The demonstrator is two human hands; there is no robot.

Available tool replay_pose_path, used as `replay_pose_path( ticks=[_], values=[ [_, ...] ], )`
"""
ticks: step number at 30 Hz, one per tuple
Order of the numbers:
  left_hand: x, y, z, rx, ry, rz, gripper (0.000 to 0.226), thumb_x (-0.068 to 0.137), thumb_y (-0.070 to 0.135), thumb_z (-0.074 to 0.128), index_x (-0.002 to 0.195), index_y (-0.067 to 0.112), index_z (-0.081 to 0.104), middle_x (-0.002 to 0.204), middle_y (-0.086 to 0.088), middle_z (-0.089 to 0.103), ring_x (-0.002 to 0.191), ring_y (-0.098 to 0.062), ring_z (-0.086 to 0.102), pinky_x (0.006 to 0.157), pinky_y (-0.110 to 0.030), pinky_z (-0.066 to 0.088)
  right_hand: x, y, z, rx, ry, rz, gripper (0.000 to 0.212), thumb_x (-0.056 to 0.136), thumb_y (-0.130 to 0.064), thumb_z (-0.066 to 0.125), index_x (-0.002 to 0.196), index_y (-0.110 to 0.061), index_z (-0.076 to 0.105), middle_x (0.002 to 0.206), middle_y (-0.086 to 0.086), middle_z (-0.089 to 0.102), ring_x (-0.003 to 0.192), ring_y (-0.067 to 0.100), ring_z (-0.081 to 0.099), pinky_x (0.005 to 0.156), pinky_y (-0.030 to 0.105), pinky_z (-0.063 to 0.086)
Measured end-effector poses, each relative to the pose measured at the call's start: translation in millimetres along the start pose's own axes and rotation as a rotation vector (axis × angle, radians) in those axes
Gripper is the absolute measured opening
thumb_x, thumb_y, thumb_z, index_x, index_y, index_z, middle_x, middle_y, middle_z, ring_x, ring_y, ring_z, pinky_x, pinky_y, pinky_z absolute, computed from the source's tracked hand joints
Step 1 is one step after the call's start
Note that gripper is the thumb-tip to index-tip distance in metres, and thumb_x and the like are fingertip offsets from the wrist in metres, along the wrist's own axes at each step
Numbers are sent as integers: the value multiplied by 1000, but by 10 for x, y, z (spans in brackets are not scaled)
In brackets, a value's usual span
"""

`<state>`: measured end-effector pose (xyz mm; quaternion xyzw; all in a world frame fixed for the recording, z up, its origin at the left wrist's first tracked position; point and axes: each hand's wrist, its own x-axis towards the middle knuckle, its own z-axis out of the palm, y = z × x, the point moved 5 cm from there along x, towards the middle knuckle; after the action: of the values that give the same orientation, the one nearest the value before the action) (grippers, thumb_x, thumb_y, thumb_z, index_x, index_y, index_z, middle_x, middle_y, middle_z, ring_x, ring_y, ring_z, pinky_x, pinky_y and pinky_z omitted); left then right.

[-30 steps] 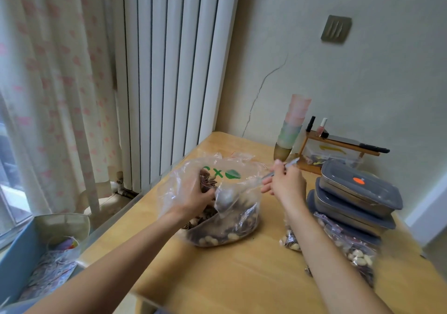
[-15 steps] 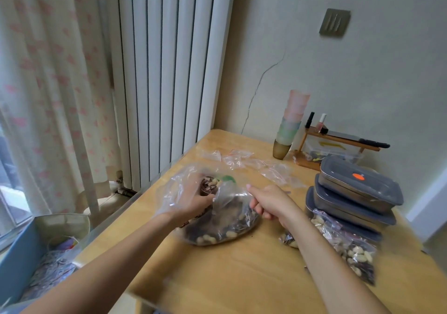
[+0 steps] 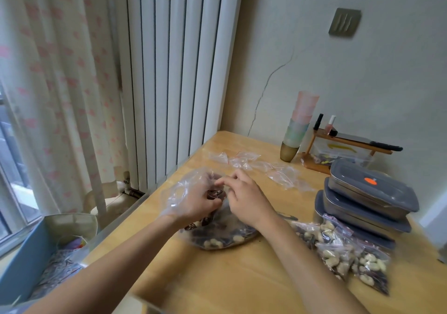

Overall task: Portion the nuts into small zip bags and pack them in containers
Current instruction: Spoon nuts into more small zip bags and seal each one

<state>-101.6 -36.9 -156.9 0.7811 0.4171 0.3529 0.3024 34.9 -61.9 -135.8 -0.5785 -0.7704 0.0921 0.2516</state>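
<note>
The step in hand looks like portioning: both hands work at the mouth of the big nut bag [image 3: 217, 236], which lies on the worktop [image 3: 217, 277] at the centre. The left hand [image 3: 196, 197], in a thin clear glove, curls its fingers round a small clutch of dark nuts, seemingly in a little bag at the big bag's top, though the plastic is too blurred to be sure. The right hand [image 3: 244, 200], bare, pinches at the same spot with thumb and forefinger. Filled small zip bags [image 3: 348, 253] lie at 4 o'clock from the big bag, touching the foot of 3 stacked grey-lidded containers [image 3: 370, 192] at 3 o'clock; empty zip bags [image 3: 254, 162] lie at 1 o'clock. Next, I judge, the small bag needs its zip pressed shut, then a place among the filled ones. Compared with 1 s ago, the spoon has left the right hand and now seems to lie behind its wrist, and that hand has crossed to meet the left.
</note>
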Motion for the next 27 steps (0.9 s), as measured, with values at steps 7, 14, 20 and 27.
replay_pose_path(
  ticks=[7,14,20,27],
  values=[
    [2,200,-103,93,-5,112,26,83,3,68,75,28,71,102,27,62,98,12,54,79,-6,37,-107,-84,-95,-13,127,-80,21,87,-12,48,80,-27,61,100,-12,44,77,12,50,71,41,52],
    [26,14,-45,47,31,1,42,83,9,73,122,17,59,105,1,63,86,13,58,75,-8,46,-94,22,-71,-70,99,34,50,97,-9,48,130,-43,63,106,-7,39,80,17,52,74,38,52],
    [37,-26,-10,14,17,-23,56,87,8,71,137,10,44,114,0,65,89,-3,67,81,-26,56,-79,-12,41,28,-25,39,47,95,-3,46,119,-35,70,113,-8,40,89,13,51,90,37,51],
    [-15,23,26,18,40,-3,57,88,5,71,137,11,43,107,1,66,87,3,65,81,-14,51,-36,-52,26,3,-206,107,50,98,-3,43,130,-32,67,122,-8,38,105,17,50,93,28,43]
  ],
)
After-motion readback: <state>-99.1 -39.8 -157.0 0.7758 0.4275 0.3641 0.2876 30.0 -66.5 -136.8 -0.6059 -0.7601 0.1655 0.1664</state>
